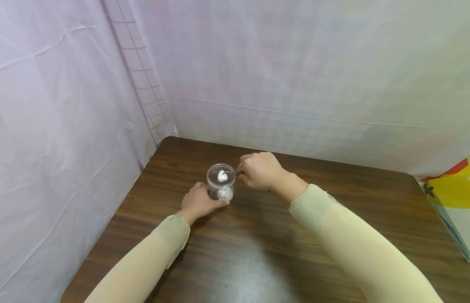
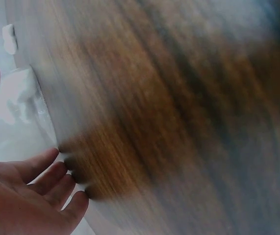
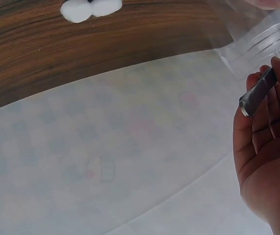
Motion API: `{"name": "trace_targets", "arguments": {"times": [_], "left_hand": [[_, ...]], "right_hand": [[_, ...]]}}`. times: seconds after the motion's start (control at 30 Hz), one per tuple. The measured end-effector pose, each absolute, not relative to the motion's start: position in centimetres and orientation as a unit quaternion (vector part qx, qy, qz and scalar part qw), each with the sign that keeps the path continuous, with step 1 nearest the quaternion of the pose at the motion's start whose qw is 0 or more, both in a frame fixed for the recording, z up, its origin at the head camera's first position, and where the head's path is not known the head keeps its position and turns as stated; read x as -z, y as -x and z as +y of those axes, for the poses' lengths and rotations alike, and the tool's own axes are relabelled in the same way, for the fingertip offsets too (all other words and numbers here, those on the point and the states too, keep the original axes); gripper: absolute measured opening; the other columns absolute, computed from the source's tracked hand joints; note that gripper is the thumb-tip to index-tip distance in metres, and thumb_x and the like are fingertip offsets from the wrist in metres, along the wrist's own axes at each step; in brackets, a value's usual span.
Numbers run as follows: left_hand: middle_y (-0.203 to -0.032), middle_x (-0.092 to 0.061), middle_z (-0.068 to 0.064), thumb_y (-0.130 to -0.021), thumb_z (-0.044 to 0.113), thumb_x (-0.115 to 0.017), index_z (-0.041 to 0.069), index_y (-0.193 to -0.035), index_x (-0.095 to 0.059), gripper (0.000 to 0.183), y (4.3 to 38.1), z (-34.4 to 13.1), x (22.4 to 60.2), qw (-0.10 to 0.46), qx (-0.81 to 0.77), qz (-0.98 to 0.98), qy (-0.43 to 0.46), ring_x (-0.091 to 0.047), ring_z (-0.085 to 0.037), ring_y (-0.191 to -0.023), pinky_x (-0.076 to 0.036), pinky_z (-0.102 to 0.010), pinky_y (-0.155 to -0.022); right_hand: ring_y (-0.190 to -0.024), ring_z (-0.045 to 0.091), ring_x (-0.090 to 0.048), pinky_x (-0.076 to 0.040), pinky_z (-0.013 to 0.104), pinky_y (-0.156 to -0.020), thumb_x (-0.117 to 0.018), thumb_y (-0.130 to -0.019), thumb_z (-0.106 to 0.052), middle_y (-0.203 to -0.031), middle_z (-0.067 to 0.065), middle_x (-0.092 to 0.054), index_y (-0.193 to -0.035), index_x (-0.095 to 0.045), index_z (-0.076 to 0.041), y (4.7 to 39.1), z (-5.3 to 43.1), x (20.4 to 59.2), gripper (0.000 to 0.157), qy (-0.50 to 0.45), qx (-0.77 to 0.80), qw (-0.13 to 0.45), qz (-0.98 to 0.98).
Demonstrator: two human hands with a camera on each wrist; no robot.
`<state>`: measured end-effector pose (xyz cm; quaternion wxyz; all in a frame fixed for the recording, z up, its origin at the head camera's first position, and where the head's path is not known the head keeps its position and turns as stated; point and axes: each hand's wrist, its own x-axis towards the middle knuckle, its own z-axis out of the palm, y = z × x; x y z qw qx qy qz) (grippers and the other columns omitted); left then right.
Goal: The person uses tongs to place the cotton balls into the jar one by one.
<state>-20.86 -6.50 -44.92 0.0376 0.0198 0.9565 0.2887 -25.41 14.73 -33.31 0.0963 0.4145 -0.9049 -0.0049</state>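
A clear plastic jar (image 1: 216,185) stands upright on the table, with white cotton balls (image 1: 225,193) showing through its lower wall. My left hand (image 1: 198,203) holds the jar from the left, thumb across its near side. From the right, my right hand (image 1: 262,170) pinches metal tweezers (image 1: 232,172), their broad end (image 3: 258,93) visible in the right wrist view. At their tips, another cotton ball (image 1: 222,176) appears at the jar's mouth; whether it is above or inside the rim I cannot tell.
The dark wooden table (image 1: 253,252) has rounded corners. Pale cloth (image 1: 295,75) hangs along its back and left sides. Two white cotton balls (image 3: 91,9) sit on the wood in the right wrist view. A yellow and red item (image 1: 456,185) is beyond the right edge.
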Motion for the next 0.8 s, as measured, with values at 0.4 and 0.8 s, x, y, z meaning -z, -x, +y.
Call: {"name": "trace_targets", "arguments": {"times": [0.4,0.8], "left_hand": [[-0.131,-0.056,-0.015,-0.074,0.066,-0.076,0.010,-0.133,-0.063,0.083,20.5,-6.5,44.8,0.043,-0.281,0.959,-0.018,-0.054,-0.033,-0.117,-0.045,-0.054,-0.094],[-0.131,-0.057,-0.017,-0.074,0.065,-0.076,0.007,-0.132,-0.063,0.083,20.5,-6.5,44.6,0.042,-0.276,0.960,-0.024,-0.055,-0.035,-0.116,-0.046,-0.055,-0.093]], "right_hand": [[-0.063,0.011,-0.059,-0.049,0.035,-0.051,-0.071,-0.089,-0.023,-0.084,-0.008,-0.062,-0.096,-0.079,-0.021,25.1,17.2,32.5,0.011,-0.394,0.016,0.094,-0.914],[-0.061,0.012,-0.055,-0.047,0.035,-0.049,-0.073,-0.088,-0.022,-0.085,-0.006,-0.063,-0.099,-0.078,-0.017,25.4,24.0,33.6,0.013,-0.342,0.015,0.072,-0.937]]}}
